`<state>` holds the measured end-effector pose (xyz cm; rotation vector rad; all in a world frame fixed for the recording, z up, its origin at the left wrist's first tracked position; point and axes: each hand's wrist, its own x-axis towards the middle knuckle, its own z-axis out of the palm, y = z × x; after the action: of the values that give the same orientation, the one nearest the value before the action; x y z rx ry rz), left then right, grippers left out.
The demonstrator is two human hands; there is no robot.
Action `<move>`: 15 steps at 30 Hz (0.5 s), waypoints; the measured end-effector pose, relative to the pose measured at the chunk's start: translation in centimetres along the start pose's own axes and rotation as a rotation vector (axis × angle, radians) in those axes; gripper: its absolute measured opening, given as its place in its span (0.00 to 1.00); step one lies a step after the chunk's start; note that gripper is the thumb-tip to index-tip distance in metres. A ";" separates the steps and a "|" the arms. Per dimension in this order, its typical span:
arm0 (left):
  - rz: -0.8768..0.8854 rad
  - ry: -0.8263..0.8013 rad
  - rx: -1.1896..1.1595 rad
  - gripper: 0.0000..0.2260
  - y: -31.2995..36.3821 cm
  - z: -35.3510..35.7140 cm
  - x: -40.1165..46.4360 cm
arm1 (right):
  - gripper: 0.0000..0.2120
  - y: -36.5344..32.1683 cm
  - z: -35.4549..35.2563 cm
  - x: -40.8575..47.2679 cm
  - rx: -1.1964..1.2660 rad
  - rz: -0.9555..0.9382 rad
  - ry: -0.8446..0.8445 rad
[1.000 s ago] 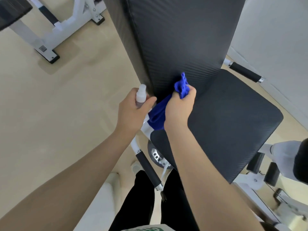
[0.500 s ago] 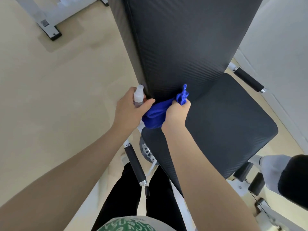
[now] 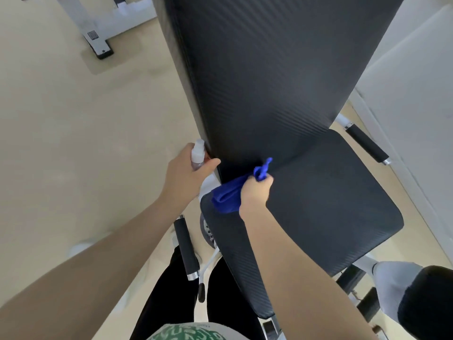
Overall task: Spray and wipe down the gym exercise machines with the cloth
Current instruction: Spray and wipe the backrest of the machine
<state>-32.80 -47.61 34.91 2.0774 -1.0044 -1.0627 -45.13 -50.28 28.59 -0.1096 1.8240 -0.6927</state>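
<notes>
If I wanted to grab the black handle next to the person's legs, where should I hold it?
Wrap your fingers round the middle of the near black handle, reaching in from the open floor side on the left. It is a straight foam-covered bar with a bare metal cap at its near end, and the seat pad crowds its right side.

My left hand (image 3: 187, 171) hides most of the spray bottle (image 3: 197, 153); my right hand (image 3: 255, 193) covers the cloth's (image 3: 226, 196) middle; the backrest (image 3: 269, 69) runs off at twelve o'clock.

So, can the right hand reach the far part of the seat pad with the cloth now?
Probably yes. The right hand grips the blue cloth at the seat pad's near corner, and nothing lies on the pad.
</notes>
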 end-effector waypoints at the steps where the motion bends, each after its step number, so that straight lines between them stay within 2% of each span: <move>1: -0.004 0.003 0.014 0.08 0.0 0.2 -0.1 | 0.13 0.3 0.2 0.6 0.032 0.108 0.028; 2: -0.005 0.004 0.026 0.08 -0.1 0.5 -0.1 | 0.16 0.7 0.9 1.0 -0.027 0.201 0.016; 4: -0.006 -0.010 0.042 0.08 -0.5 0.8 -0.4 | 0.18 0.6 1.4 1.5 0.091 0.331 -0.032; 6: -0.003 -0.047 0.064 0.09 -1.0 1.0 -1.0 | 0.16 -0.4 0.9 2.0 0.039 0.335 -0.074; 12: -0.034 -0.158 0.071 0.11 -0.9 2.1 -2.6 | 0.06 -4.7 -2.2 4.4 0.160 -0.004 -0.070; 13: -0.036 -0.174 0.055 0.12 -0.5 2.4 -2.6 | 0.06 -4.7 -2.3 4.4 0.125 -0.029 -0.083; 15: -0.010 -0.219 0.057 0.11 0.6 3.1 -2.2 | 0.09 -3.8 -2.3 4.6 -0.103 -0.050 -0.096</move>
<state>-36.53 -46.58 34.73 2.0448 -1.1420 -1.3029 -49.85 -54.30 27.09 -0.2533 1.7691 -0.6186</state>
